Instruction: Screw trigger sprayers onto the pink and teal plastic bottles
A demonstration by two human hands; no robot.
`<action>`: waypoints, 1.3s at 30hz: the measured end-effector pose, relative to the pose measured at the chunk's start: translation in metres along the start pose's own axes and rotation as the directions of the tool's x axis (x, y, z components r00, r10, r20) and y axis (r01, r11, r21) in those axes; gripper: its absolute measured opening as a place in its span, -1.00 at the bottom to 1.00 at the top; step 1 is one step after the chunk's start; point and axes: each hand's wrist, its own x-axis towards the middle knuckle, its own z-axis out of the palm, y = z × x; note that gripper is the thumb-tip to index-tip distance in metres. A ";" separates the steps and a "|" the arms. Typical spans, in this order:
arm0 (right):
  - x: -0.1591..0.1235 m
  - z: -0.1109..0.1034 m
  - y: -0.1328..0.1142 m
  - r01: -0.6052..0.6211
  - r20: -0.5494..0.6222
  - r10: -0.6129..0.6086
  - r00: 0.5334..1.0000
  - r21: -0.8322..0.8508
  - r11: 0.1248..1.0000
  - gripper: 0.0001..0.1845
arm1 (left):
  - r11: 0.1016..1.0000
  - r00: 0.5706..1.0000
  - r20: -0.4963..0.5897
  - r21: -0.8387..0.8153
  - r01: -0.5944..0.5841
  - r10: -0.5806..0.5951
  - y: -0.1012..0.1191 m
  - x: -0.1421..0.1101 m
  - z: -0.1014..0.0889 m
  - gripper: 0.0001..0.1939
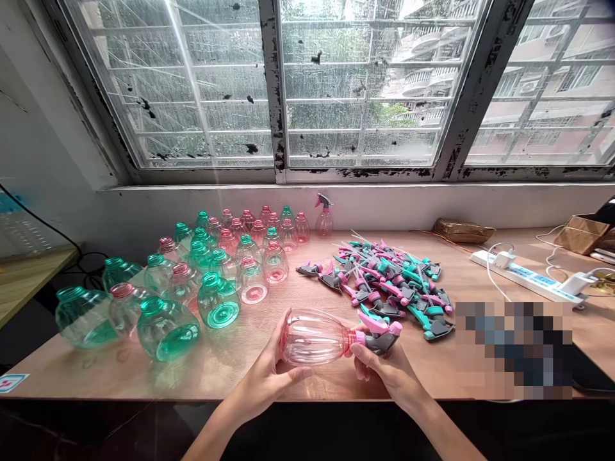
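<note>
Left hand (pixel 269 374) cups pink bottle (pixel 314 337) on its side; right hand (pixel 387 370) grips its spray head (pixel 379 334). I see sprayer pile (pixel 389 278) beyond.

On the light-brown wooden table (pixel 269 323), clear pink and green rounded plastic bottles (pixel 168 333) stand at the left; right of them lies a heap of pink, teal and grey plastic trigger sprayers (pixel 394 291); behind its left side stands a pink plastic spray bottle (pixel 325 223); farther right, a long white plastic power strip (pixel 533 279) lies before a brown oblong package (pixel 464 231)
</note>
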 end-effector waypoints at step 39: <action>0.001 0.004 -0.008 -0.007 0.044 0.007 0.999 0.006 1.000 -0.61 | 0.991 0.999 0.021 0.131 -0.031 0.028 0.012 -0.001 0.003 0.11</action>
